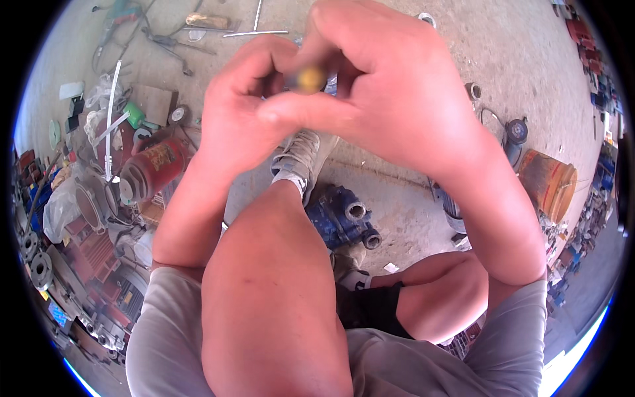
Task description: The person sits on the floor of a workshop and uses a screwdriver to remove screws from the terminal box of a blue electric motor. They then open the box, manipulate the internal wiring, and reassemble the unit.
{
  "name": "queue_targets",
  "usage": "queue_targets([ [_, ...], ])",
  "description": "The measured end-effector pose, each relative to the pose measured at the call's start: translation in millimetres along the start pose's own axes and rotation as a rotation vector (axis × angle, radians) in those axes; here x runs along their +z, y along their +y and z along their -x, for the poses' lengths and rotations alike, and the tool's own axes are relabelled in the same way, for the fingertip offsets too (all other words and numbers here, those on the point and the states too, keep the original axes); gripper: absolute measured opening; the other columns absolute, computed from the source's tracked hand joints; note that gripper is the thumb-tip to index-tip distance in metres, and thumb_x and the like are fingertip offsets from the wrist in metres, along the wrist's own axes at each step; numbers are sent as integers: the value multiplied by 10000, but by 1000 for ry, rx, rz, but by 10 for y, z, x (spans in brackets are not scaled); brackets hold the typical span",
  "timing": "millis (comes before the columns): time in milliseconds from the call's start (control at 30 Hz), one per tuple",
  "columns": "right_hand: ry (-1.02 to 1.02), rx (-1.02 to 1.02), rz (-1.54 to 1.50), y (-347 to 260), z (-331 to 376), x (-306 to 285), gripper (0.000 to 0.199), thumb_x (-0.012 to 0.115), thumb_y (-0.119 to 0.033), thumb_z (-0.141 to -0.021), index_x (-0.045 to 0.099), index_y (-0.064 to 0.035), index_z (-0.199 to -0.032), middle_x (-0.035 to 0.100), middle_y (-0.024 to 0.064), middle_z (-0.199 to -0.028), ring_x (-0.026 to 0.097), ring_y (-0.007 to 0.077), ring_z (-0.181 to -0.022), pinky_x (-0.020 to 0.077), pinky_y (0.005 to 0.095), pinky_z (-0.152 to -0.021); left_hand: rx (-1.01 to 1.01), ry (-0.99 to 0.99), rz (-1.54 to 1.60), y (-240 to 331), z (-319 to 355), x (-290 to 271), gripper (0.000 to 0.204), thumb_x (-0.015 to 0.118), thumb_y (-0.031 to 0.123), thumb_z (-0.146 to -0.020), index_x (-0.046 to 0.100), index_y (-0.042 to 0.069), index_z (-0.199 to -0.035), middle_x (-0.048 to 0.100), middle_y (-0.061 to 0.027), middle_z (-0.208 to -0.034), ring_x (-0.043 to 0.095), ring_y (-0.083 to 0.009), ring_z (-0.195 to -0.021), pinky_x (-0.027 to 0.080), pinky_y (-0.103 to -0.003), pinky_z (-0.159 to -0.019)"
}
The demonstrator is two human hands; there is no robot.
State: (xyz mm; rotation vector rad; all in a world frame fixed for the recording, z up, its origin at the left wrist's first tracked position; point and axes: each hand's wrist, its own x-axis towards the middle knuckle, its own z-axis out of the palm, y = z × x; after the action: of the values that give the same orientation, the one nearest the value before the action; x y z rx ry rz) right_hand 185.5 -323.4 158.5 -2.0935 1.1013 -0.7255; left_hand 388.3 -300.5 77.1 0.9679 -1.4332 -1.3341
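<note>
Close in front of me, both my hands are raised with their fingers curled towards each other. Between them is a small dark piece with a yellow end (309,81), too blurred to name. My left hand (231,109) is closed at its left side, fingers bent and thumb pointing inward. My right hand (403,86) is closed over it from the right, with its thumb reaching across to the left hand. The fingertips are partly hidden. Beyond my knee, a blue metal pump-like casing (337,215) with round pipe openings lies on the floor, apart from both hands.
A red cylindrical motor (155,165) and a green-bodied tool (134,115) lie at left. A wooden handle (208,21) and a metal rod (254,32) lie farther off. An orange-brown bucket (546,184) stands at right. Piled parts line both sides.
</note>
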Motion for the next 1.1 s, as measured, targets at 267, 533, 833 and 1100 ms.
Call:
queue_targets([
  [267,6,58,-131,-21,29,-31,236,809,-167,-778,707,-46,-953,666,124,-807,642,320,-741,513,426,-672,-188,3,14,166,17,-51,370,911,114,-816,729,44,-1130,429,94,-751,380,-30,-697,331,-226,-604],
  [533,16,59,-279,-19,-12,-114,274,849,-218,-758,720,-44,-925,691,119,-823,658,287,-743,522,404,-673,-229,-3,46,160,30,-65,322,907,119,-836,718,46,-1087,458,96,-769,389,-18,-702,344,-211,-607],
  [833,-6,-70,-229,-28,-29,-177,264,848,-218,-756,724,-46,-913,684,118,-828,655,303,-755,523,411,-682,-117,-47,-26,102,-34,-80,333,901,126,-831,717,60,-1101,476,84,-778,398,-35,-705,354,-225,-605],
  [1100,40,-75,-27,-25,-5,-125,292,865,-245,-737,719,-45,-892,672,117,-803,647,312,-739,517,414,-672,-155,-25,-80,133,-31,-67,325,914,167,-820,734,58,-1068,454,85,-756,393,-52,-696,347,-242,-599],
])
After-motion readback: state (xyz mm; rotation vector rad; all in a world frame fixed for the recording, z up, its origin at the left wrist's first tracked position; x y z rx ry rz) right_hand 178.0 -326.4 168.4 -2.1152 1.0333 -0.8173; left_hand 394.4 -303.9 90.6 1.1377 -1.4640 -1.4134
